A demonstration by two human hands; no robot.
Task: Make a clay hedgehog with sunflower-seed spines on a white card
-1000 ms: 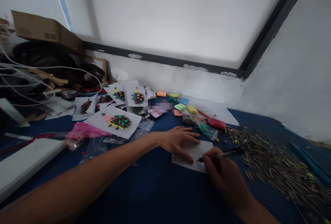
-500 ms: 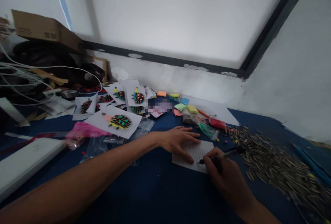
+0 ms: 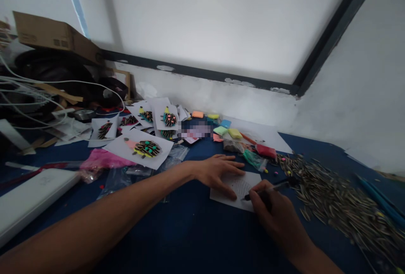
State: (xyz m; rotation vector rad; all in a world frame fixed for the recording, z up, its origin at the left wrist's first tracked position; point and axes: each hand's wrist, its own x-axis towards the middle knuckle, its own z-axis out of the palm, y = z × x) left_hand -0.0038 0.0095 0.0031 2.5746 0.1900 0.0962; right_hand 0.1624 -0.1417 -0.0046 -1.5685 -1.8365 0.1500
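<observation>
Paper (image 3: 243, 186): marking step, apparently. Right hand (image 3: 275, 211), 4 o'clock: fingers clamped on pen (image 3: 279, 185). Left hand (image 3: 217, 173), 10 o'clock: fingers apart. Further strokes likely require steady paper.

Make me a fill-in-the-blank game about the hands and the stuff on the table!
1. The hand holding the pen is the person's ____ one.
2. The left hand lies on the paper with its palm facing ____.
3. The table is coloured ____.
4. The packet nearest the seed pile is ____.

Missing words: right; down; blue; red.
</observation>
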